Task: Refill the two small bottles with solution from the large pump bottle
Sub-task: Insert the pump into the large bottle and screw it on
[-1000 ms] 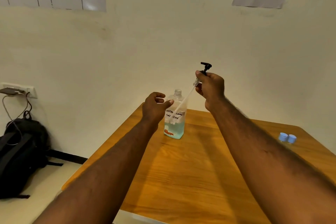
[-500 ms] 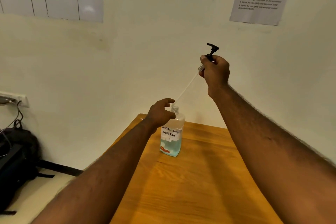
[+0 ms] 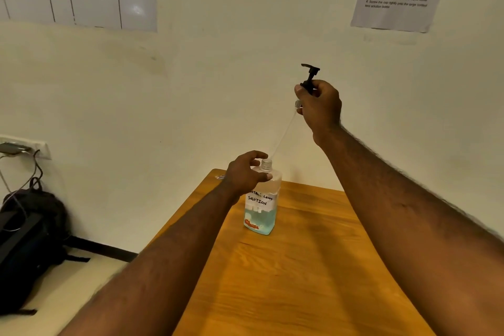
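Fingers of left hand (image 3: pixel 245 172) grip part-full labelled bottle (image 3: pixel 261 215); right hand (image 3: pixel 321 109) pinches black pump (image 3: pixel 311 73) aloft.

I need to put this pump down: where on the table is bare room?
Bare wood lies right of the large bottle, up to the right forearm, and across the near table between the two forearms. The far left corner is crowded: the left hand holds the bottle there, with the tube of the pump slanting above it from the right hand.
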